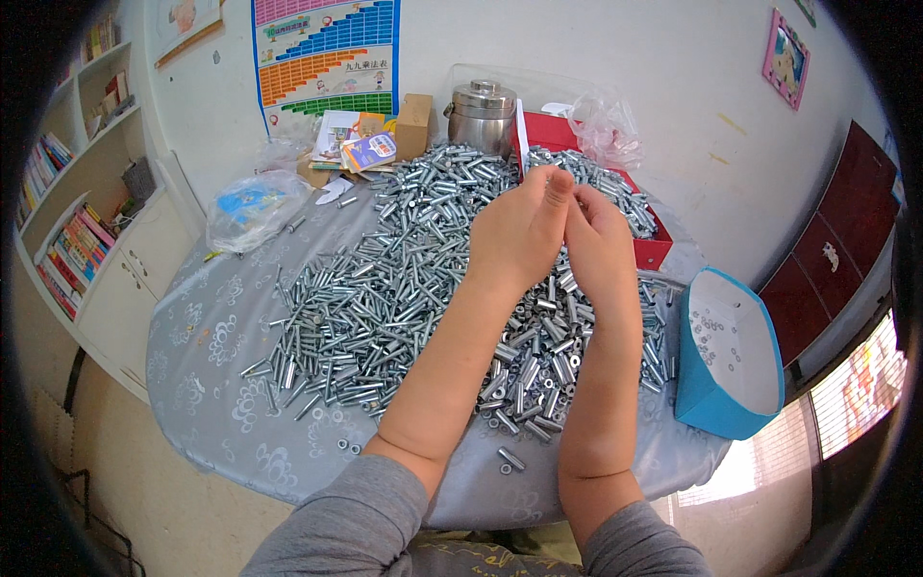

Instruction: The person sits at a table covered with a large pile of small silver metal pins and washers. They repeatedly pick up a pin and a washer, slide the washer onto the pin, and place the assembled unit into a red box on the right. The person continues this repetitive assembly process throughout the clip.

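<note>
Where the grey sleeves end at the lower edge, two bare forearms rise over the round table, which wears a pale blue-grey patterned cloth. A few loose metal sleeves lie near the table's front rim, apart from the main heap. Beyond them spreads the big pile of silvery metal pins and tubes, covering most of the table's middle. Above that pile the left hand and the right hand are lifted and pressed side by side, fingertips drawn together at the top. Each grip looks pinched shut around something small, but what sits between the fingers is hidden, so I cannot tell what it is. To the right, at the table's edge, stands a blue box with a white inside, holding a scatter of small rings. Farther back lie a red box, a steel canister, a cardboard box, booklets and clear plastic bags. A bookshelf stands at the far left.
</note>
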### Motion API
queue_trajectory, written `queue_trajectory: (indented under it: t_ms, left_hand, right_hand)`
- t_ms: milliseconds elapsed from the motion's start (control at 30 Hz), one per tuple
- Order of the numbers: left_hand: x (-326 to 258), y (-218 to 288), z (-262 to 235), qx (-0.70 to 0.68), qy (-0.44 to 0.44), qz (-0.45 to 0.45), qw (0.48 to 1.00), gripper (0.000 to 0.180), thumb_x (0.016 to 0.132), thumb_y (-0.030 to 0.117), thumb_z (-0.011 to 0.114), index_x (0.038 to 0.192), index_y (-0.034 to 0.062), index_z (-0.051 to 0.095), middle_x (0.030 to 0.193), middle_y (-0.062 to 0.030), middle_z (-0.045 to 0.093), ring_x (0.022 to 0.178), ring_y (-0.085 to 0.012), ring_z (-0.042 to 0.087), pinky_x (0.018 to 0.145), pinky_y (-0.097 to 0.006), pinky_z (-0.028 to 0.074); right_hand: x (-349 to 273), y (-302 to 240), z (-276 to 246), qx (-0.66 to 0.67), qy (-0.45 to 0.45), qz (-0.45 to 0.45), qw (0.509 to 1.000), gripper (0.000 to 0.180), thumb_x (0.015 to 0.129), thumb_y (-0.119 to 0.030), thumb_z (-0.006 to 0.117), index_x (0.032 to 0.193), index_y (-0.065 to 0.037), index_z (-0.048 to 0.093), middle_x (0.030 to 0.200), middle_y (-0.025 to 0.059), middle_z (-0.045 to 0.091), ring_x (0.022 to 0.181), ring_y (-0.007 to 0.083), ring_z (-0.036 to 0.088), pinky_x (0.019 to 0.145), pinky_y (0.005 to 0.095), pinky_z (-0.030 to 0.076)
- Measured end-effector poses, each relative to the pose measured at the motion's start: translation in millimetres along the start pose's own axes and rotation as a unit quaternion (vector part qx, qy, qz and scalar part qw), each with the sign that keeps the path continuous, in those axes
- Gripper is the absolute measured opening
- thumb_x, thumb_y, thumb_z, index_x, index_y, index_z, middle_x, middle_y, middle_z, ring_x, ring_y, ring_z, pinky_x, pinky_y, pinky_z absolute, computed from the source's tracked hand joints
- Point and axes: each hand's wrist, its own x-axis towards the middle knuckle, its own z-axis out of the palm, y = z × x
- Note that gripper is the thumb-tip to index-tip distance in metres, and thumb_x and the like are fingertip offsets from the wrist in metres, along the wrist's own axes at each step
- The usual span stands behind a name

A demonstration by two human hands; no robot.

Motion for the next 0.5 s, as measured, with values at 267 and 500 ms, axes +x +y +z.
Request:
queue_trajectory:
  t_ms: [267,500]
  left_hand:
    - [-0.5,0.6,2.5,-0.008,-0.003,0.004,1.000,0.083,0.085,0.068,0.009,0.105,0.0030,0.056,0.082,-0.0189,0.064,0.082,-0.0367,0.061,0.071,-0.042,0.047]
    - [-1.2,5.6,-1.2,0.015,-0.054,-0.024,0.998,0.087,0.086,0.065,0.001,0.112,0.0022,0.055,0.095,-0.0182,0.063,0.094,-0.0350,0.058,0.077,-0.039,0.044]
  right_hand:
    - [1.2,2.5,-1.5,0.042,0.009,-0.022,0.999,0.025,0.080,-0.023,0.050,0.085,0.000,0.060,0.067,0.0108,0.059,0.063,0.0201,0.056,0.061,0.0324,0.043]
    - [1.8,5.8,-1.6,0.014,-0.021,0.035,0.999,0.024,0.082,-0.019,0.047,0.091,0.001,0.058,0.068,0.0108,0.059,0.063,0.0217,0.057,0.063,0.0333,0.045]
